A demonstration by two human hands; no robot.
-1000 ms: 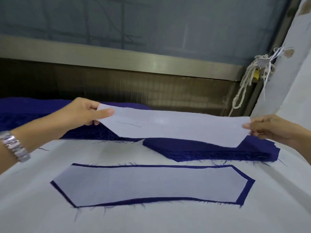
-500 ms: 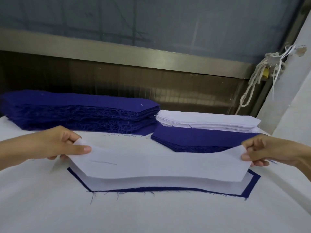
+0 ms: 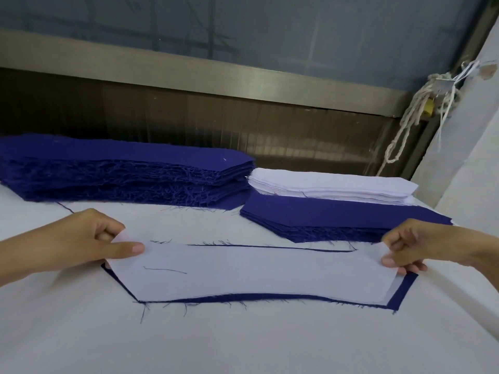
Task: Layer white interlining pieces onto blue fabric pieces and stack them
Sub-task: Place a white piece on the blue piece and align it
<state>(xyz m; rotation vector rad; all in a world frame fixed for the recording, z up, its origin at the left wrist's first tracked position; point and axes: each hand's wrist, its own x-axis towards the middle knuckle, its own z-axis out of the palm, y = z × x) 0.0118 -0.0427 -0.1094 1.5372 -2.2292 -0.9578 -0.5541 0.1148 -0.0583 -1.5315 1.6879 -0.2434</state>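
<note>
A long white interlining piece (image 3: 256,271) with angled ends hangs just over a blue fabric piece (image 3: 402,290) lying on the white table; the blue shows only as a border along its front, right and back edges. My left hand (image 3: 89,238) pinches the interlining's left end between thumb and fingers. My right hand (image 3: 413,247) pinches its right end. A second white layer peeks out at the lower right corner. Behind, a stack of white interlining (image 3: 332,188) rests on a low stack of blue pieces (image 3: 337,217). A tall blue stack (image 3: 121,171) stands at the back left.
The white-covered table (image 3: 243,341) stretches toward me below the work. A metal rail (image 3: 216,79) and dark panel run along the back. A knotted white rope (image 3: 421,114) hangs at the right, beside a white wall (image 3: 475,157).
Both hands have carried the white interlining from above the back stacks down and toward me, onto the layered blue piece. It now nearly covers the white layer beneath.
</note>
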